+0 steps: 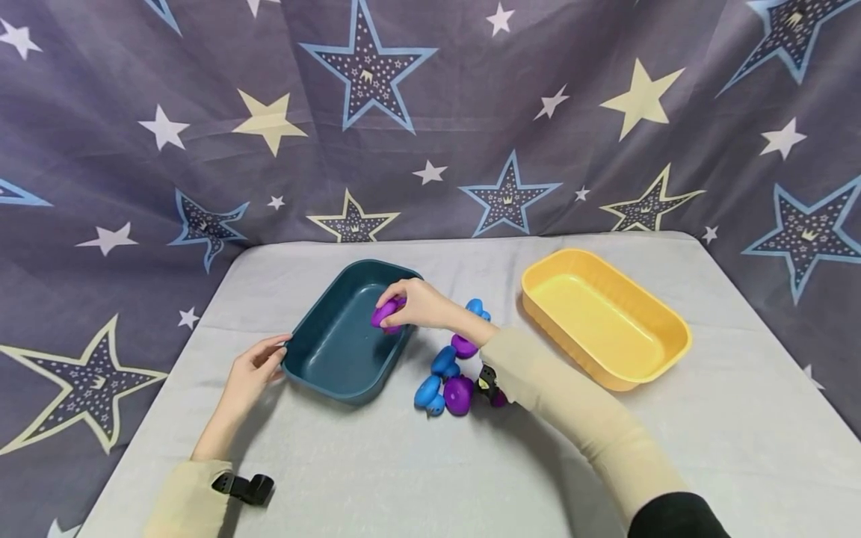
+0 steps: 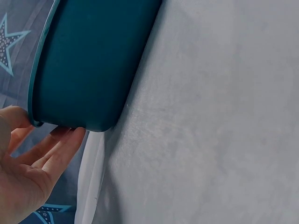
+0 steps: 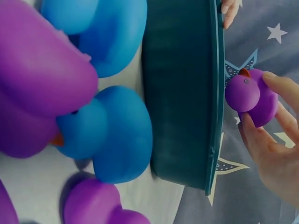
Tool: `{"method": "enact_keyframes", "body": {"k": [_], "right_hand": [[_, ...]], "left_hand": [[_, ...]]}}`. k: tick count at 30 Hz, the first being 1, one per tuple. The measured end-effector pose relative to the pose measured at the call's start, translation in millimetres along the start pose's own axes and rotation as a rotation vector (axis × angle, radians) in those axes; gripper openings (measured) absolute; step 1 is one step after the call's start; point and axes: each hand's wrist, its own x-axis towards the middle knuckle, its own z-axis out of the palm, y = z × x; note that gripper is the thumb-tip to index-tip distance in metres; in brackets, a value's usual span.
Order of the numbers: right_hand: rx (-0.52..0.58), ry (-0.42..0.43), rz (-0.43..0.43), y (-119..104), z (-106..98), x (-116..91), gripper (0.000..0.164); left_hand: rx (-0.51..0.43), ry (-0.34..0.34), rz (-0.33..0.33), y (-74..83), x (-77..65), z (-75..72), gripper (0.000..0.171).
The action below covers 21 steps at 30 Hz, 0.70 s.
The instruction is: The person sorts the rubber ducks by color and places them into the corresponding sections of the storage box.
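"What was nearest?"

"The cream left sleeve, with a black wrist device strapped to it, and the right sleeve, which slanted in from the lower right. Both were over a pale tablecloth."

"And the left hand?"

"At the near left corner of the teal tub. Its fingers, only slightly bent, had a light hold on the rim and touched the end wall from outside."

"What about those toy ducks?"

"Blue and purple ones lay in a loose group just to the right of that tub, partly hidden by the right sleeve. A blue duck and a purple duck sat next to each other at the front."

"Where was the right hand?"

"Above the teal tub, toward its right side. Thumb and fingers were closed in around another toy, the held duck, and pinched it by the body. It was purple with an orange beak, and it hung over the tub's inside."

"Anything beyond?"

"Farther right and back stood a yellow tub, well apart from the teal one. Behind everything hung a dark grey-purple curtain, printed with white, yellow and blue-edged stars."
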Motion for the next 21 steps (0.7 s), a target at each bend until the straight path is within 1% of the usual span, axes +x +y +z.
{"method": "enact_keyframes", "body": {"k": [8, 14, 21], "right_hand": [[-0.045, -0.036, 0.030, 5, 3, 6, 0.026], [-0.048, -0.058, 0.054, 9, 5, 9, 0.025], [-0.078, -0.071, 0.067, 11, 7, 13, 0.024]], "left_hand": [[-0.011, 0.009, 0.002, -0.7, -0.4, -0.1, 0.036], [-0.010, -0.003, 0.021, -1.5, 0.3, -2.3, 0.037], [-0.008, -0.004, 0.031, -2.3, 1.0, -2.7, 0.038]]}}
